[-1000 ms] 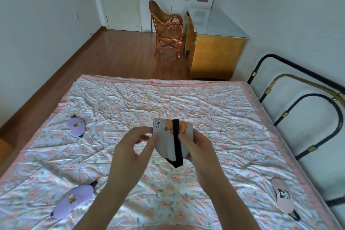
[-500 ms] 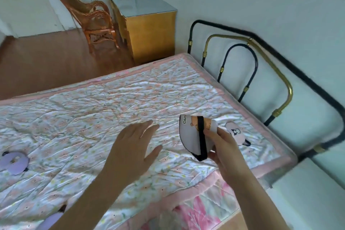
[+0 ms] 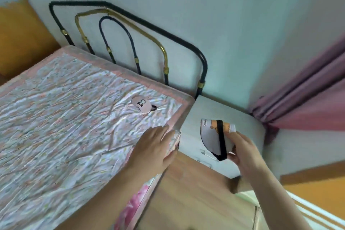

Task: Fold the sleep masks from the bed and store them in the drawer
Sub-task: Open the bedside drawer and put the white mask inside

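My right hand (image 3: 244,151) holds a folded white sleep mask (image 3: 211,136) with an orange print and a black strap, in front of the white bedside cabinet (image 3: 224,115). Drawer handles show faintly on the cabinet front below the mask. My left hand (image 3: 155,147) rests flat, fingers apart, at the near corner of the bed (image 3: 74,117), holding nothing. A pink sleep mask (image 3: 141,105) with a panda print lies unfolded on the floral quilt near the headboard.
A black and gold metal headboard (image 3: 149,43) stands against the wall. Purple curtains (image 3: 308,95) hang at the right beside the cabinet. Wooden floor (image 3: 186,192) lies between bed and cabinet. A yellow wooden desk (image 3: 20,33) is at the far left.
My view has swung right from the bed's middle to the bedside cabinet. The left hand let go of the folded mask; the right hand carried it over to the cabinet.
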